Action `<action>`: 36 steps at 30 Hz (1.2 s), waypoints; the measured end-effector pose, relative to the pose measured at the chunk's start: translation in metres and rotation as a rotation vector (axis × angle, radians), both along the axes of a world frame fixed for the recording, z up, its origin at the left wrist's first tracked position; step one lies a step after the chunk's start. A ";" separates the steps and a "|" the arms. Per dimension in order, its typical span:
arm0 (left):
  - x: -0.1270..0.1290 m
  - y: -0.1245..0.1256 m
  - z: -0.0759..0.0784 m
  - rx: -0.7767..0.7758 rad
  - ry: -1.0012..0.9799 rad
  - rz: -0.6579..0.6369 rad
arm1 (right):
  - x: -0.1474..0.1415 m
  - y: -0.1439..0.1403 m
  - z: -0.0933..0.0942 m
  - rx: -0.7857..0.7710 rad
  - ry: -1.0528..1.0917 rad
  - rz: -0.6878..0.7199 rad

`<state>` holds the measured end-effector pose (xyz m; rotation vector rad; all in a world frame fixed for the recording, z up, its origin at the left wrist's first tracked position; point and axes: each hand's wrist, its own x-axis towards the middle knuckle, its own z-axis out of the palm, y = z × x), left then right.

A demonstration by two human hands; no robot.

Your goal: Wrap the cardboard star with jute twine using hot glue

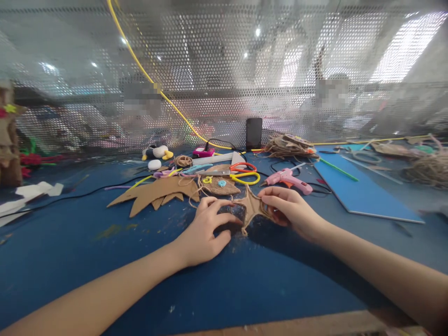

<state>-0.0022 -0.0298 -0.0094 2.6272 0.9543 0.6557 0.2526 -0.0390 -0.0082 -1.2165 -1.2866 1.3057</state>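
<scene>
My left hand and my right hand both pinch a small star-shaped cardboard piece wrapped in jute twine, held just above the blue table. The left fingers grip its left point, the right fingers its right point. A strand of twine trails from the piece toward the back. Just behind lie a twine-covered cardboard oval with a small blue bead and a spiky brown cardboard cutout.
A pink glue gun lies behind my right hand, with scissors with red and yellow handles, a twine heap, a dark phone and a blue board at right. A perforated metal screen closes the back. White scraps lie at left.
</scene>
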 end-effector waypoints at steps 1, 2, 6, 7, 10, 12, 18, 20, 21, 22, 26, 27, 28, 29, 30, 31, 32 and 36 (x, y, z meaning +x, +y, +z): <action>0.000 0.000 -0.001 0.004 -0.002 -0.006 | 0.000 0.000 0.000 -0.001 0.002 0.006; 0.001 0.000 -0.001 0.006 -0.005 -0.010 | 0.000 0.000 -0.001 -0.006 0.002 0.015; 0.001 -0.002 -0.003 -0.002 -0.026 -0.004 | -0.001 -0.001 -0.002 -0.038 -0.003 0.050; 0.001 -0.002 -0.003 -0.005 -0.032 -0.004 | -0.001 -0.001 -0.002 -0.041 -0.006 0.058; 0.001 -0.003 -0.002 -0.012 -0.038 -0.013 | -0.002 -0.001 -0.003 -0.037 -0.006 0.082; 0.000 -0.003 -0.001 -0.018 -0.040 -0.016 | -0.002 0.000 -0.003 -0.033 -0.005 0.099; 0.001 -0.003 0.000 -0.043 -0.071 -0.012 | -0.004 0.000 -0.002 -0.038 0.000 0.160; 0.001 -0.002 0.000 -0.043 -0.072 -0.019 | -0.004 0.000 -0.002 -0.042 -0.016 0.186; 0.001 -0.002 0.000 -0.040 -0.070 -0.022 | -0.004 0.001 -0.002 -0.045 -0.026 0.201; 0.001 -0.002 0.000 -0.036 -0.068 -0.024 | -0.004 0.002 -0.002 -0.047 -0.036 0.216; 0.001 -0.001 0.001 -0.026 -0.073 -0.030 | -0.004 0.004 -0.002 -0.043 -0.059 0.241; 0.001 -0.002 0.002 -0.030 -0.078 -0.032 | -0.004 0.004 -0.003 -0.042 -0.056 0.240; 0.001 -0.002 0.002 -0.033 -0.083 -0.032 | -0.004 0.004 -0.003 -0.041 -0.051 0.242; 0.001 -0.002 0.002 -0.035 -0.089 -0.029 | -0.004 0.004 -0.003 -0.042 -0.047 0.244; 0.001 -0.001 0.001 -0.033 -0.093 -0.024 | -0.004 0.004 -0.004 -0.043 -0.044 0.245; 0.001 -0.001 0.001 -0.027 -0.097 -0.019 | -0.004 0.004 -0.004 -0.044 -0.042 0.243; 0.001 -0.001 0.000 -0.022 -0.099 -0.014 | -0.003 0.004 -0.004 -0.044 -0.038 0.240; 0.000 0.000 -0.002 -0.011 -0.098 -0.024 | -0.002 0.004 -0.004 -0.048 -0.004 0.209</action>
